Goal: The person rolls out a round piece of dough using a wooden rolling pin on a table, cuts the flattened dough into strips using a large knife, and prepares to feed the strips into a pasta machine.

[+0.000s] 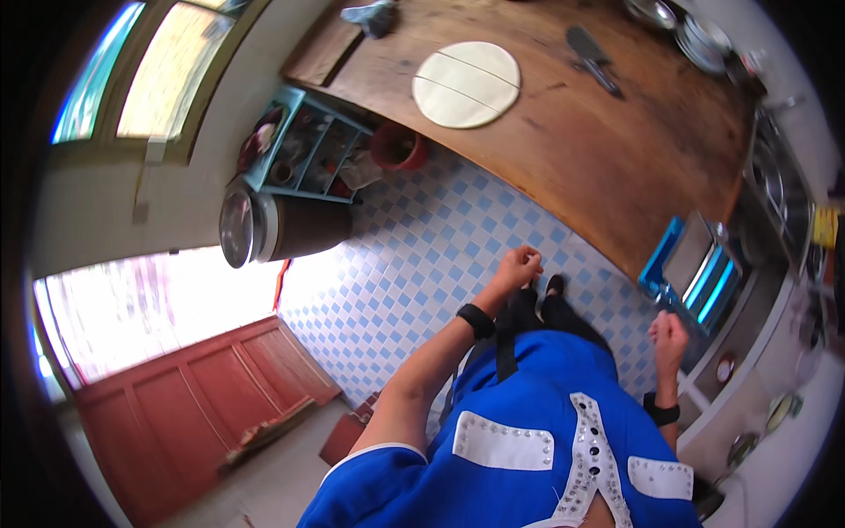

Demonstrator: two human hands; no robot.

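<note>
My left hand [520,267] hangs over the tiled floor, short of the table, its fingers curled and nothing visible in it. Farther right, my right hand [669,333] is just below a blue-and-metal machine [693,264] at the table's near right corner; its fingers are bent and blurred, and whether they touch the machine cannot be told. A round, flat sheet of pale dough [465,84] lies on the wooden table [581,142], with two cuts across it dividing it into three pieces. Beyond it to the right lies a kitchen cleaver [594,61], its dark handle towards me.
A grey-blue cloth [373,16] lies at the table's far left. Stacked bowls [705,43] stand at its far right, near a metal sink [772,171]. Left of the table are a red bucket [398,146], a light-blue rack [307,148] and a large brown drum [304,228].
</note>
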